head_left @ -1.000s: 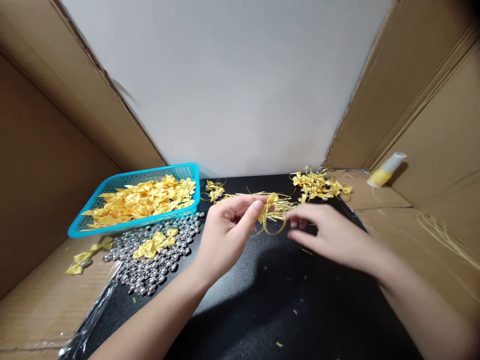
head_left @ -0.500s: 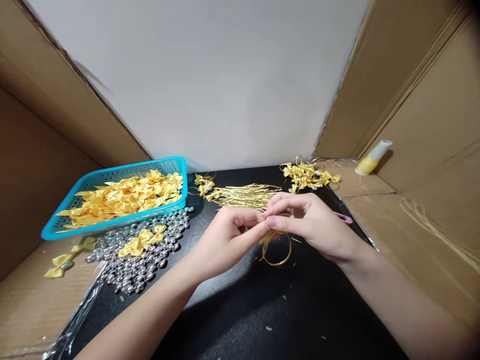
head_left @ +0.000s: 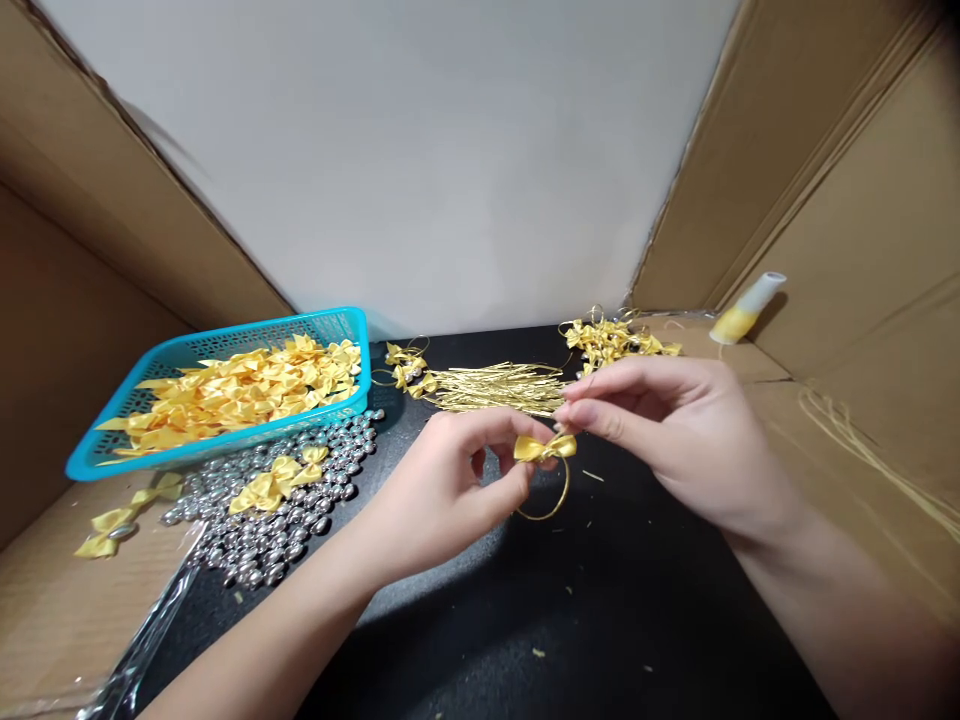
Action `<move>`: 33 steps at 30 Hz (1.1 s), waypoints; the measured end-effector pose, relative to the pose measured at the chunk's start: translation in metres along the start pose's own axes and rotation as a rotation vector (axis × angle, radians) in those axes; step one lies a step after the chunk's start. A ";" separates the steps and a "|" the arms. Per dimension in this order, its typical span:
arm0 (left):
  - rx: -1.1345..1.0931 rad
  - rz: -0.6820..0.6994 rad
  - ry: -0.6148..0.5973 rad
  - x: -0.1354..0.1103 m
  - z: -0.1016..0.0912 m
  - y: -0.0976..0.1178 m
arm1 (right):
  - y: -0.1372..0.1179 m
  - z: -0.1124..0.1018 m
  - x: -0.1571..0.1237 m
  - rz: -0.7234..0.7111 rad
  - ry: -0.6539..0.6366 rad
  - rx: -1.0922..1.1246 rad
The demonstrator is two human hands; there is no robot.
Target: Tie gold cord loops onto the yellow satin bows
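Over the middle of the black surface, my left hand grips a small yellow satin ribbon bow between thumb and fingers. A loop of gold cord hangs below the bow. My right hand is closed in a pinch just above and to the right of the bow, on what looks like a thin strand rising from its knot; the fingertips hide most of it. Behind both hands lies a bundle of cut gold cords.
At left, a turquoise basket holds many yellow bows, with silver beads spread before it and loose bows on them. Looped bows are piled at back right. A yellow-and-white cone stands on cardboard, near loose yellow strands.
My hands have moved apart, the right one going right and slightly up from the left. The bow between my left fingers has come into clear sight.
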State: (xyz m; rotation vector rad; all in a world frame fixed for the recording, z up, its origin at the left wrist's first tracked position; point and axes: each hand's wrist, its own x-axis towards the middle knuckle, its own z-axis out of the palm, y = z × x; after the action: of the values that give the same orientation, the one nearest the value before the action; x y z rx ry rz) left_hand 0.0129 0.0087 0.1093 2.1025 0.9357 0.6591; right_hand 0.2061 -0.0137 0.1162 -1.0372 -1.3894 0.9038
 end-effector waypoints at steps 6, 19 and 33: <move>-0.033 -0.046 -0.016 0.000 -0.003 0.006 | -0.003 -0.014 0.001 0.005 -0.062 0.187; 0.095 -0.002 0.008 -0.001 -0.002 0.000 | -0.001 -0.002 -0.001 0.016 -0.194 -0.109; -0.190 -0.109 0.007 0.003 -0.004 -0.003 | 0.000 0.004 -0.005 -0.057 0.058 -0.162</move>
State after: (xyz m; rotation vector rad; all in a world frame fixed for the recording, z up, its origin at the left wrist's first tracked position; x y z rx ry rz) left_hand 0.0109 0.0144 0.1097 1.8703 0.9463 0.6714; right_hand 0.2019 -0.0186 0.1138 -1.1302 -1.4541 0.7231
